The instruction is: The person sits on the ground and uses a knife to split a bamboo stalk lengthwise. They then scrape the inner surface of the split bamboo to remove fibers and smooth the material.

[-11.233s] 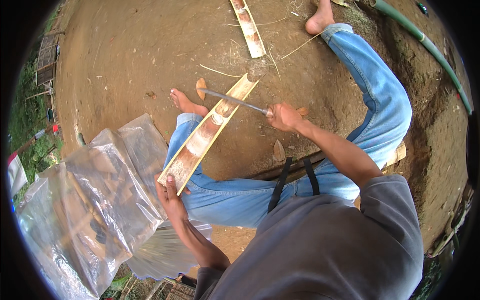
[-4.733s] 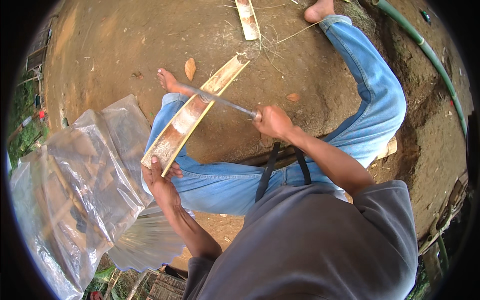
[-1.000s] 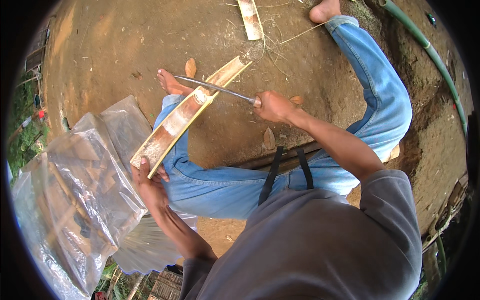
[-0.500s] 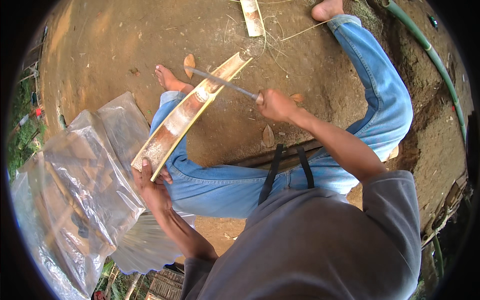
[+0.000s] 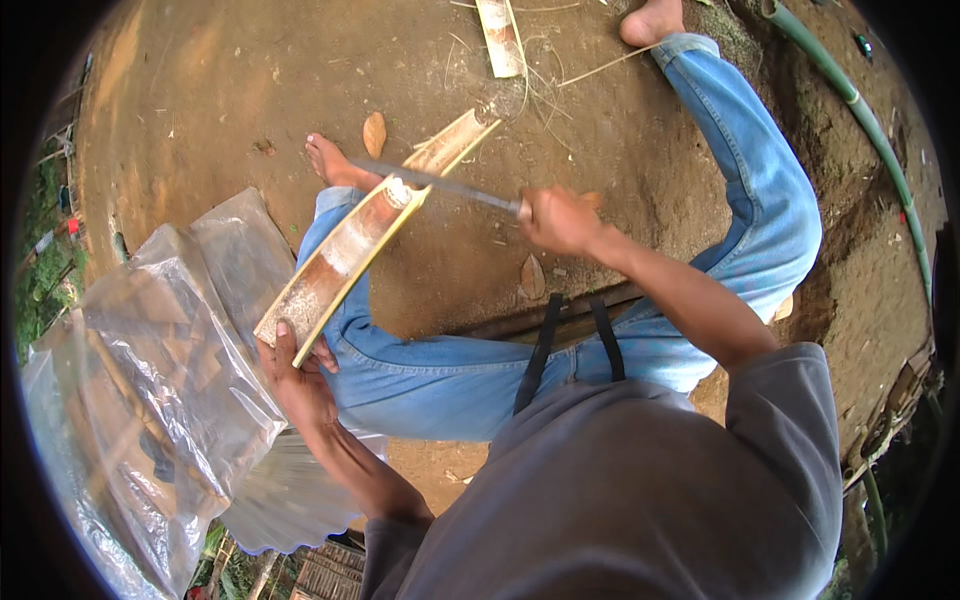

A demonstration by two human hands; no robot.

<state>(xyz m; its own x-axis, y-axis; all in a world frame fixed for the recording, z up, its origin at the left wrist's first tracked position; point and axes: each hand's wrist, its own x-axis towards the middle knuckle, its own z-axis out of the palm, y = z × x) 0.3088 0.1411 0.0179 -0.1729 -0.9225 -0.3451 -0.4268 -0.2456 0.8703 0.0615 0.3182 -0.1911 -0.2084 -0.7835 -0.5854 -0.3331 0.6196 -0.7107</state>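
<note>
I sit on bare earth in blue jeans with a long split bamboo piece (image 5: pixel 360 240) lying across my left leg, its hollow side up. My left hand (image 5: pixel 296 372) grips its near end. My right hand (image 5: pixel 560 218) holds the handle of a long knife (image 5: pixel 440 184), whose blade lies across the bamboo at a node about midway along. The far end of the bamboo rests on the ground near my bare left foot (image 5: pixel 335 165).
A second split bamboo piece (image 5: pixel 500 35) lies at the top, with thin fibres around it. Wood chips (image 5: pixel 374 133) sit on the soil. Clear plastic sheeting (image 5: pixel 160 370) covers things at my left. A green hose (image 5: pixel 860 110) runs along the right.
The knife blade has shifted along the bamboo over the frames and now crosses it at a node. My left hand has kept its grip on the near end throughout.
</note>
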